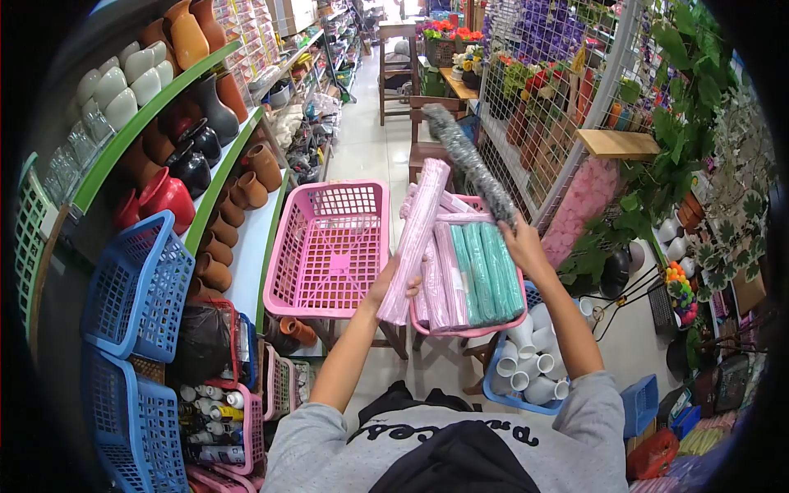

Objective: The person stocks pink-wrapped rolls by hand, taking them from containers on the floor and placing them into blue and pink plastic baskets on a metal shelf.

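Observation:
My left hand is wrapped round a light pink wrapped bundle, held tilted over the left part of a full pink basket. In my right hand is the lower end of a long dark grey wrapped bundle, which slants up and to the left beyond that basket. Inside the basket lie several teal bundles on the right and more pink ones on the left. Beside it on the left stands a second pink basket, with only its grid bottom showing.
Shelves with vases line the left side, above stacked blue baskets. A blue basket of white vases sits low at the right. Wooden chairs stand ahead in the aisle. A wire rack and plants flank the right.

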`<state>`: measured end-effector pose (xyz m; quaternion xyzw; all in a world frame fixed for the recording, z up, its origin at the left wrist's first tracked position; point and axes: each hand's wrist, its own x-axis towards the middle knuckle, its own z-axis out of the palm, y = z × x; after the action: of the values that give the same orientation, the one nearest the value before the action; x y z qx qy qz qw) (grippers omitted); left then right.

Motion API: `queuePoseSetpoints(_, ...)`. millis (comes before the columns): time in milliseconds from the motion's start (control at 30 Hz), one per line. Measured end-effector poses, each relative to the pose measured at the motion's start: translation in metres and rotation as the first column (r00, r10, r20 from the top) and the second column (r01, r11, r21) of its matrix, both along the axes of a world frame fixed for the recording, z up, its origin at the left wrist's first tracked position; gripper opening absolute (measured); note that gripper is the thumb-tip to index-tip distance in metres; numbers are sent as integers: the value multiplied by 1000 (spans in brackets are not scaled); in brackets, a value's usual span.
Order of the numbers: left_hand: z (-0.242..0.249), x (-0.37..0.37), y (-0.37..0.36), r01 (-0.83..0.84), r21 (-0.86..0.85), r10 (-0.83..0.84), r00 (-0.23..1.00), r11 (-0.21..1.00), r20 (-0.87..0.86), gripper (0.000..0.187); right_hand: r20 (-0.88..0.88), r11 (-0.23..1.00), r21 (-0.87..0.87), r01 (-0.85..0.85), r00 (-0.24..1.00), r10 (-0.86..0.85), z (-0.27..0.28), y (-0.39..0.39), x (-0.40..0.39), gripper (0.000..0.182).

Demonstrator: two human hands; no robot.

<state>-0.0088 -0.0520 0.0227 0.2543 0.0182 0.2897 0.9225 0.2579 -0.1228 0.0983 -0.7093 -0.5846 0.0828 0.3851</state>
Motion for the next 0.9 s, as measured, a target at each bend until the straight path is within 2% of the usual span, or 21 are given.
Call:
queuePoseSetpoints(33, 4, -2, -1, -102, -12, 100, 988, 995, -115, 45, -43, 996, 91, 12, 999, -8, 2, 5, 1, 37)
queuePoseSetpoints(67, -21, -8, 18, 4, 27, -3, 999, 1000, -42, 40, -73, 994, 103, -47, 996, 55, -4, 1, -5, 38)
queuePoseSetpoints(133, -9, -10, 18, -63, 14, 64, 991, 998, -121, 39, -145, 973, 43, -225, 963, 229, -17, -27, -30, 39)
queuePoseSetpoints(167, 2, -12, 14, -127, 5, 125, 972, 992, -201, 38, 90, 913, 172, -371, 928, 360, -39, -35, -34, 43)
queuePoseSetpoints(200, 21, -15, 7, -201, 125, 232, 914, 971, -332, 41, 181, 898, 13, -440, 884, 431, -43, -47, -39, 47)
queuePoseSetpoints(233, 2, -17, 9, -201, 722, 515, 822, 661, -243, 38, 316, 865, -173, -471, 805, 502, -35, -55, -41, 51)
queuePoseSetpoints(300, 13, -13, 1, -284, 368, 427, 810, 886, -403, 35, 389, 856, -271, -440, 764, 515, -43, -44, -26, 50)
queuePoseSetpoints(333, 0, -15, 8, -112, 200, 159, 959, 973, -237, 34, 354, 909, -110, -403, 838, 414, -41, -38, -24, 49)
queuePoseSetpoints(367, -11, -17, 16, 107, 73, -106, 994, 992, -11, 34, 303, 937, 52, -345, 900, 314, -36, -29, -20, 48)
queuePoseSetpoints(400, 1, -12, 4, -13, 19, 15, 992, 1000, -128, 38, 107, 982, -19, -188, 976, 189, -36, -11, -10, 43)
queuePoseSetpoints(433, -1, -11, 3, -13, 15, 15, 992, 1000, -128, 38, -36, 997, 4, -77, 996, 77, -21, -2, -8, 41)
queuePoseSetpoints(500, -4, -13, 6, 30, -40, -31, 999, 999, -26, 44, -133, 999, 14, -40, 990, 41, -6, -3, -14, 39)
queuePoseSetpoints(567, 7, -14, 6, -9, -133, 6, 1000, 991, -16, 47, 119, 896, 295, -331, 944, 309, -43, -18, -31, 41)
queuePoseSetpoints(600, 8, -15, 8, -128, -105, 118, 988, 986, -99, 47, 150, 913, 59, -404, 908, 392, -57, -34, -39, 48)
queuePoseSetpoints(633, 19, -14, 8, -245, -65, 231, 957, 967, -175, 47, 291, 861, -192, -472, 810, 509, -48, -46, -50, 56)
queuePoseSetpoints(667, 27, -19, 4, -36, -155, 47, 997, 987, 67, 42, 339, 854, -236, -463, 784, 519, -50, -43, -50, 56)
queuePoseSetpoints(700, 23, -23, 2, -41, -160, 52, 997, 986, 64, 42, 380, 847, -281, -452, 758, 530, -54, -40, -50, 55)
queuePoseSetpoints(767, 9, -29, 5, 106, -250, -76, 989, 963, 126, 36, 275, 890, 102, -444, 873, 403, -67, -13, -37, 52)
queuePoseSetpoints(800, 3, -29, 8, 199, -269, -131, 959, 942, 251, 32, 208, 951, 63, -303, 936, 284, -68, 1, -29, 46)
queuePoseSetpoints(833, 1, -32, 6, 192, -331, -107, 960, 924, 258, 32, 103, 979, -28, -204, 973, 205, -53, 13, -28, 40)
queuePoseSetpoints(900, 2, -34, 2, 144, -290, -69, 965, 946, 251, 31, 20, 991, -92, -93, 995, 95, -28, 18, -31, 39)
